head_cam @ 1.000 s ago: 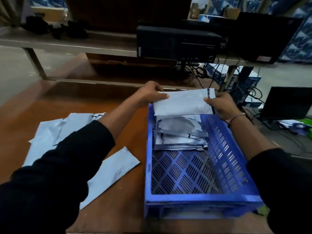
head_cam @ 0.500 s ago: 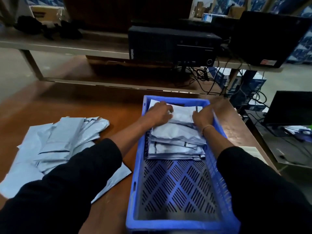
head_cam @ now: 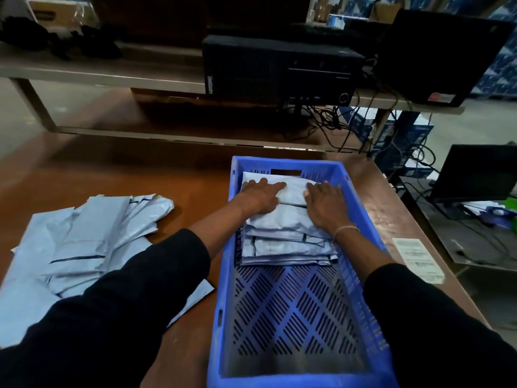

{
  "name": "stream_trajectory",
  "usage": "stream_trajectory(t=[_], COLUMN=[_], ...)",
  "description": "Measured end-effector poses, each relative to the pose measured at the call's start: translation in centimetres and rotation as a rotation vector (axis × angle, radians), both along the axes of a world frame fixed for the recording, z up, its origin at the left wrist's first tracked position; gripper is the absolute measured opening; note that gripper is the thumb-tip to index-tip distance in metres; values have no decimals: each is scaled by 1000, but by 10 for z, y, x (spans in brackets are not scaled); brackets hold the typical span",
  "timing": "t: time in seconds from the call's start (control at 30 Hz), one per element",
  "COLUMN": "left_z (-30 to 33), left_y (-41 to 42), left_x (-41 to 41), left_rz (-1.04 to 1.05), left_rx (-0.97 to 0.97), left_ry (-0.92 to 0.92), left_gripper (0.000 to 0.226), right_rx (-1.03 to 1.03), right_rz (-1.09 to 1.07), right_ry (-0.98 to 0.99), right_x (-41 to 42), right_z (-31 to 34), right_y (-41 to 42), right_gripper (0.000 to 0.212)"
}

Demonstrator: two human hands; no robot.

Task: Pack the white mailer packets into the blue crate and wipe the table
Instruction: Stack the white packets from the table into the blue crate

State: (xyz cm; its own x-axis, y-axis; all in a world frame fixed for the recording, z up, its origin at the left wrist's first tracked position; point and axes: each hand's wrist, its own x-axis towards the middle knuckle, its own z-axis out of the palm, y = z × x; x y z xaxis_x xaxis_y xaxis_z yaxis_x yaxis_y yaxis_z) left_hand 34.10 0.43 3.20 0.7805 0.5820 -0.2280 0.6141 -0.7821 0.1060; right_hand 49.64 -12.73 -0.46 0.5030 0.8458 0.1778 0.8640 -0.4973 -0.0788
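Two hands lie flat on the top packet: your left hand [head_cam: 261,196] and right hand [head_cam: 324,204], fingers straight, pressing and not gripping. Under them the stack of packets [head_cam: 285,242] sits at the far end of the blue crate [head_cam: 363,228]; I count about five layers, not surely. They look light, soft and slippery, so take each by its short edges. Left of your left hand, a loose pile [head_cam: 81,242] waits on the table [head_cam: 195,186], too overlapped to count.

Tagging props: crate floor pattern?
Blue crate floor: slotted diamond lattice, head view.
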Motion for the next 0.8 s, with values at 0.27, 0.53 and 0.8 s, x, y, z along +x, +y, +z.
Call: stream_trajectory(t=[0.27,0.53,0.8], left_z=[5,27,12], left_y=[-6,-2,51], left_x=[-10,-59,-220], left_rz=[-23,-141,221], left_rx=[1,6,-220], left_ry=[-18,-371,-688], left_gripper=[59,55,42], right_rx=[-18,92,322], right_rz=[-13,-16,370], right_ry=[43,14,231], right_x=[-10,-42,-174], right_z=[14,41,90], right_y=[8,22,91], right_gripper=[51,57,29])
